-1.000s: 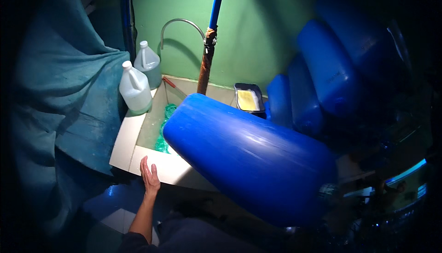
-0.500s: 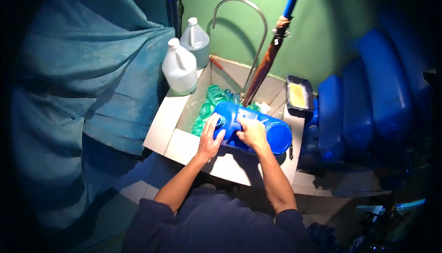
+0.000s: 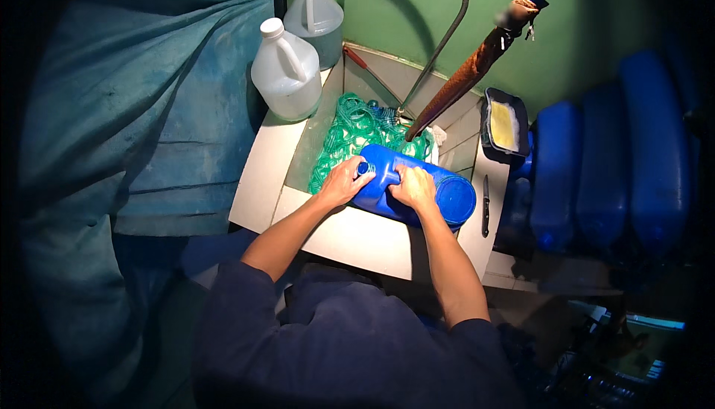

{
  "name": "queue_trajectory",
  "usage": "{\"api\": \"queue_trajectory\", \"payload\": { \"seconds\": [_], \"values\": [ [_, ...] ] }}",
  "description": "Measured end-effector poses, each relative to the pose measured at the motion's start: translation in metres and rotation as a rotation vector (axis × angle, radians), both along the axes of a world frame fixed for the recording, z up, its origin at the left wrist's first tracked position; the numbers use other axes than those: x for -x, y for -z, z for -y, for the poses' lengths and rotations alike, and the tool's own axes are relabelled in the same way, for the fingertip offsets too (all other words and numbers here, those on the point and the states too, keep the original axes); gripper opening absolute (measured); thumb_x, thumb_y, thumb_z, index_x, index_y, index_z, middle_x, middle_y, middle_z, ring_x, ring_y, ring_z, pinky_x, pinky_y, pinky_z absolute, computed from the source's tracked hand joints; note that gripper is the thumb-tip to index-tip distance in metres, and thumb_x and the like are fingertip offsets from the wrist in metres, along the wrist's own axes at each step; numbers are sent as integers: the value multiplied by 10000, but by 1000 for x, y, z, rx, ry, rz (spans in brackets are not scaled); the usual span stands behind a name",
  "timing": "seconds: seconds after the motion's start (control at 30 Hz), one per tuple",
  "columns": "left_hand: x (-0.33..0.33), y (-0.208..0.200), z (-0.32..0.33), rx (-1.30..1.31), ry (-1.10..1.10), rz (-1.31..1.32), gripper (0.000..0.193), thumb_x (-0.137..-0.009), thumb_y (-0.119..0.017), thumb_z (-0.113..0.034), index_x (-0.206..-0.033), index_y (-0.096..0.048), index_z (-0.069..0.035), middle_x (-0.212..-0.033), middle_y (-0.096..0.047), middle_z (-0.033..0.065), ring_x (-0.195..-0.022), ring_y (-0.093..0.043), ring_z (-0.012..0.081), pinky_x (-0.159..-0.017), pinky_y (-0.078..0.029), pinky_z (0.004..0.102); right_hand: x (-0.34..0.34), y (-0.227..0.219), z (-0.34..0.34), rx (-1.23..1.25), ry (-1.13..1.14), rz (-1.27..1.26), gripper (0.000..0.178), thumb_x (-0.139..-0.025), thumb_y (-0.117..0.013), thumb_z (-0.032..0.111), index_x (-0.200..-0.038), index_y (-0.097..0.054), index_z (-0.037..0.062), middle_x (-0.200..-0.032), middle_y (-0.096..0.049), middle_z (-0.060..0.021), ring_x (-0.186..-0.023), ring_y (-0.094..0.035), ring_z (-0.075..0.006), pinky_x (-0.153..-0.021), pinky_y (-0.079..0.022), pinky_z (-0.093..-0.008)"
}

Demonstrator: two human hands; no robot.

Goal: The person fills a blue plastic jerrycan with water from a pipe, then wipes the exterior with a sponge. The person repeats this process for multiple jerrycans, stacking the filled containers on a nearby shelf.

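Note:
A blue plastic water jug point(image 3: 380, 195) lies on its side across the near rim of the tiled basin point(image 3: 294, 200). My left hand point(image 3: 345, 183) is closed with thumb and fingers about the small blue cap point(image 3: 363, 168) at the jug's left end. On the jug's upper side, my right hand point(image 3: 415, 188) has its fingers curled round the moulded handle. The wide round blue lid point(image 3: 454, 199) faces right. Behind the jug, many green plastic rings or caps point(image 3: 350, 130) fill the basin.
Two white-capped clear jugs point(image 3: 287, 74) stand on the left rim. A curved metal spout point(image 3: 463, 0) and a brown-wrapped blue pole point(image 3: 462, 81) rise from the basin. On the right are a black tray with a yellow sponge point(image 3: 505, 126), a knife point(image 3: 485, 208) and several blue containers point(image 3: 555, 178).
My left hand has closed from spread fingers onto the small cap. My right fingers have curled further round the handle. The view has shifted closer, showing more of the green pieces.

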State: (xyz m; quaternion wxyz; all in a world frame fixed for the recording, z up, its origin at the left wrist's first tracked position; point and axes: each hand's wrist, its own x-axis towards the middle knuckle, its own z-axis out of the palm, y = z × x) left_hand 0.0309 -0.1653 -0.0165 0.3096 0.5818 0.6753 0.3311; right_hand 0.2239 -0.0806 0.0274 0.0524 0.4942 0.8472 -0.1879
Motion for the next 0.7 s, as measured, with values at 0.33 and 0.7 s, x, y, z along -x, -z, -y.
{"api": "queue_trajectory", "payload": {
  "seconds": [0.33,0.7],
  "values": [
    [-20,12,31,-503,-177,40,382,-865,-726,-140,-1211,-626,-14,-1228,-645,161,-1125,-639,319,-940,-515,392,-2,-6,2,14,-4,-46,420,-696,-744,320,-1065,-710,122,-871,-719,-192,-855,-697,-379,-802,-555,-479],
    [0,24,25,-346,-116,-4,298,-864,-743,-125,-1123,-691,12,-1157,-679,199,-1070,-655,334,-948,-509,408,-4,29,-7,163,-58,-215,434,-654,-757,331,-1054,-737,162,-1032,-728,-127,-953,-692,-322,-843,-552,-451]
  ]
}}
